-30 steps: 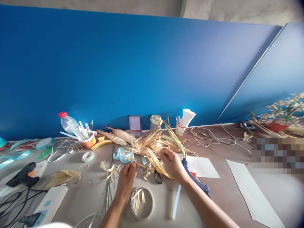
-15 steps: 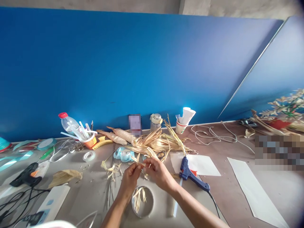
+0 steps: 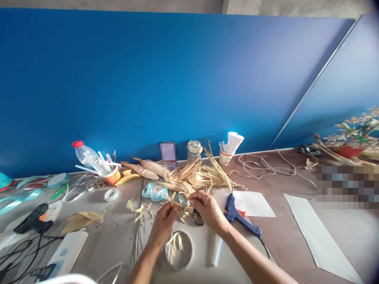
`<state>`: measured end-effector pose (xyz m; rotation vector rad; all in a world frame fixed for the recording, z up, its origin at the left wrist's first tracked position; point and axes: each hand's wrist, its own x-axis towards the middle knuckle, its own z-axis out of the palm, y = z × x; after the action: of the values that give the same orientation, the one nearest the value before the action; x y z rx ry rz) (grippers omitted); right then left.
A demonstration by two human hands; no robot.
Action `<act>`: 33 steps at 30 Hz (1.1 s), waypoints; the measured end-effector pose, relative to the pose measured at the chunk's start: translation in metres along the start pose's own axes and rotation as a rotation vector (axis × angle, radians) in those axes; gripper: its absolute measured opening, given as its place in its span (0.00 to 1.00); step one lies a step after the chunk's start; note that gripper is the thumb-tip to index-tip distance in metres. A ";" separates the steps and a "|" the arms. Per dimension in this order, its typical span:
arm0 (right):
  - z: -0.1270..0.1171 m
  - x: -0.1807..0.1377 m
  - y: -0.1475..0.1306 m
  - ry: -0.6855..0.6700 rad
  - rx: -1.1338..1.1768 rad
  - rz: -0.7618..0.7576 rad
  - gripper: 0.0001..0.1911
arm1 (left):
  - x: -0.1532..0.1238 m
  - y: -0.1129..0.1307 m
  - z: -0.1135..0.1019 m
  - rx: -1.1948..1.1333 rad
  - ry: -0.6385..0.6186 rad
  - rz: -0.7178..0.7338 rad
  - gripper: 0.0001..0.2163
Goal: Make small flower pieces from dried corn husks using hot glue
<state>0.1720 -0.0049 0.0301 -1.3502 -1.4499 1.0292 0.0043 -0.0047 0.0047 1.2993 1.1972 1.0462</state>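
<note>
My left hand is closed in a pinch on a small piece of dried corn husk. Beside it, my right hand is closed around scissors; a black handle loop hangs below the fingers, and the blades point left toward the husk. Just below the hands stands a round, shallow container with husk strips inside. Behind the hands lies a heap of dried corn husks. More husk scraps are scattered to the left.
A blue glue gun with a cord lies at the right, by white paper sheets. At the left are a power strip, a black glue gun and cables. Cups, a bottle and a jar line the blue partition.
My right hand has moved slightly right, away from my left fingers, and now holds the scissors with their handle loop showing below it. My left hand stays nearly in place.
</note>
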 end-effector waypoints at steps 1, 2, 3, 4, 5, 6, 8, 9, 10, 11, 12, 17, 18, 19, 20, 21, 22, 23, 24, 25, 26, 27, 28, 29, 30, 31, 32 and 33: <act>-0.009 0.000 0.002 0.035 -0.076 -0.055 0.11 | 0.000 0.000 0.000 0.015 0.003 0.000 0.09; -0.018 0.000 0.004 0.071 -0.146 -0.108 0.13 | 0.000 -0.001 -0.001 0.033 0.006 -0.002 0.08; -0.026 -0.001 0.006 0.098 -0.207 -0.144 0.14 | 0.001 -0.001 -0.001 0.051 0.009 0.000 0.08; -0.032 -0.001 0.009 0.110 -0.259 -0.163 0.15 | 0.001 -0.002 -0.002 0.071 0.012 0.004 0.07; -0.037 -0.002 0.011 0.112 -0.303 -0.170 0.14 | 0.001 -0.003 -0.003 0.089 0.020 0.011 0.07; -0.040 -0.004 0.013 0.106 -0.343 -0.167 0.14 | 0.001 -0.004 -0.003 0.106 0.033 0.020 0.07; -0.040 -0.006 0.016 0.086 -0.434 -0.143 0.13 | 0.002 -0.007 -0.005 0.133 0.062 0.034 0.07; -0.039 -0.006 0.016 0.076 -0.491 -0.125 0.12 | 0.003 -0.009 -0.005 0.146 0.071 0.037 0.07; -0.036 -0.006 0.017 0.066 -0.555 -0.109 0.11 | 0.004 -0.011 -0.006 0.158 0.079 0.041 0.07; -0.033 -0.005 0.018 0.049 -0.626 -0.096 0.09 | 0.005 -0.013 -0.006 0.171 0.082 0.049 0.07; -0.029 -0.003 0.018 0.025 -0.698 -0.090 0.09 | 0.006 -0.014 -0.006 0.184 0.084 0.058 0.08; -0.013 0.012 0.019 -0.048 -0.990 -0.058 0.11 | 0.009 -0.021 -0.006 0.201 0.105 0.097 0.11; -0.011 0.015 0.019 -0.050 -1.015 -0.045 0.11 | 0.010 -0.022 -0.006 0.190 0.105 0.099 0.11; -0.010 0.017 0.019 -0.055 -1.026 -0.034 0.10 | 0.010 -0.023 -0.006 0.178 0.102 0.099 0.12; -0.010 0.018 0.019 -0.063 -1.024 -0.024 0.08 | 0.010 -0.023 -0.006 0.166 0.098 0.097 0.13; -0.009 0.019 0.018 -0.066 -1.012 -0.016 0.07 | 0.010 -0.023 -0.006 0.157 0.093 0.092 0.13; -0.010 0.019 0.019 -0.061 -0.994 -0.012 0.05 | 0.009 -0.022 -0.006 0.150 0.091 0.085 0.14; -0.011 0.018 0.019 -0.051 -0.969 -0.020 0.05 | 0.009 -0.021 -0.005 0.141 0.093 0.078 0.14; -0.011 0.017 0.019 -0.034 -0.939 -0.037 0.04 | 0.008 -0.019 -0.005 0.128 0.098 0.070 0.14; -0.012 0.016 0.018 -0.009 -0.904 -0.063 0.04 | 0.006 -0.016 -0.004 0.109 0.104 0.061 0.13; -0.013 0.015 0.017 0.021 -0.863 -0.095 0.04 | 0.005 -0.012 -0.004 0.079 0.108 0.049 0.13; -0.014 0.013 0.015 0.050 -0.814 -0.132 0.05 | 0.003 -0.008 -0.003 0.046 0.103 0.037 0.13; -0.015 0.012 0.013 0.073 -0.756 -0.168 0.05 | 0.002 -0.005 -0.003 0.003 0.110 0.021 0.12; -0.016 0.010 0.008 0.087 -0.693 -0.202 0.05 | 0.001 -0.001 -0.002 -0.047 0.126 -0.006 0.12; -0.017 0.008 0.003 0.088 -0.630 -0.234 0.05 | 0.000 0.002 -0.002 -0.098 0.134 -0.026 0.12; -0.019 0.006 -0.003 0.078 -0.574 -0.267 0.05 | 0.000 0.005 -0.001 -0.153 0.143 -0.040 0.11; -0.020 0.004 -0.011 0.060 -0.538 -0.300 0.06 | -0.001 0.007 -0.002 -0.210 0.148 -0.046 0.11; -0.022 0.003 -0.018 0.040 -0.528 -0.336 0.06 | -0.001 0.008 -0.002 -0.261 0.149 -0.045 0.10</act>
<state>0.1880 -0.0031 0.0533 -1.4009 -1.9213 0.4110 0.0031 -0.0047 0.0124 1.0020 1.1501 1.2381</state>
